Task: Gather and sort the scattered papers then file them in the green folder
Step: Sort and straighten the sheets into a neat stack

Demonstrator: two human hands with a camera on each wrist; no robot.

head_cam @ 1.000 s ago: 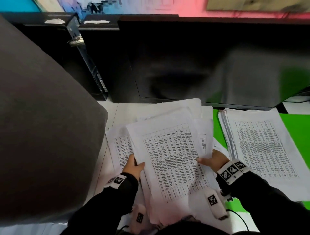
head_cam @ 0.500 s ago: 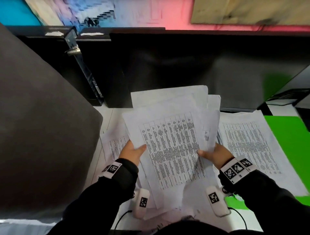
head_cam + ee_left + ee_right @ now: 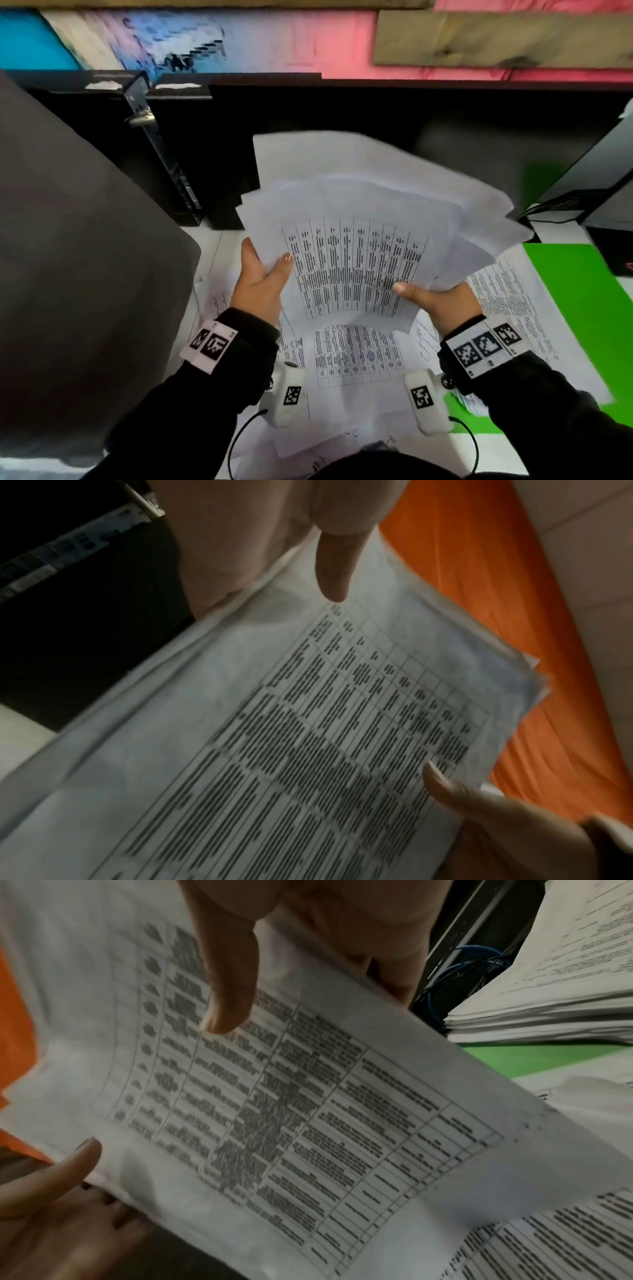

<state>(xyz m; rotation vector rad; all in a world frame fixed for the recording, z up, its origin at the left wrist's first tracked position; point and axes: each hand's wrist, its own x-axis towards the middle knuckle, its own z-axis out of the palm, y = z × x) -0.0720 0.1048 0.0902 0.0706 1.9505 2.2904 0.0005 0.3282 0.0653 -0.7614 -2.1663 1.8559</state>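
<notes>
A fanned bundle of white printed papers [image 3: 356,260] is held up above the desk between both hands. My left hand [image 3: 262,277] grips its left edge, thumb on the top sheet. My right hand [image 3: 435,301] grips the lower right edge, thumb on the printed table. The wrist views show the bundle [image 3: 308,737] [image 3: 274,1096] close up with a thumb pressed on it. More loose sheets [image 3: 356,356] lie on the desk under the bundle. The green folder [image 3: 582,284] lies open at the right with a neat paper stack [image 3: 507,301] on it.
A grey chair back [image 3: 75,257] fills the left side. A black monitor [image 3: 376,137] stands behind the papers and a dark device [image 3: 603,209] sits at the far right. The white desk [image 3: 212,246] shows between them.
Both hands have lifted the bundle off the desk and raised it, and it has fanned out to the right. Sheets left beneath it now show.
</notes>
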